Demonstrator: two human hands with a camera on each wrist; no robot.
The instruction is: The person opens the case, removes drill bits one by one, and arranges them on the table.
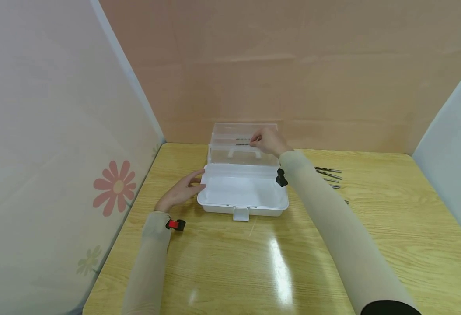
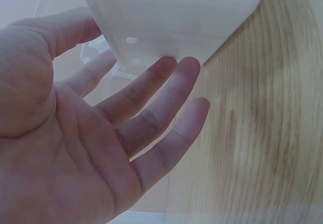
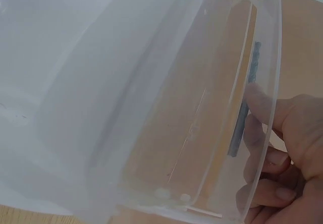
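Head view shows the left hand (image 1: pixel 181 190) lying flat with straight fingers against the side of the white plastic box (image 1: pixel 242 192) on the table (image 1: pixel 222 262), probably steadying it. The right hand (image 1: pixel 267 141) reaches into the clear upper tray (image 1: pixel 224 131), its grip pinched on a drill bit (image 1: pixel 243 139). More drill bits (image 1: pixel 329 175) lie to the right.

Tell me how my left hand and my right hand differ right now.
The left hand lies open with straight fingers against the white box, while the right hand reaches farther back and pinches a drill bit in the clear tray. The left hand holds nothing. Both arms wear beige sleeves.
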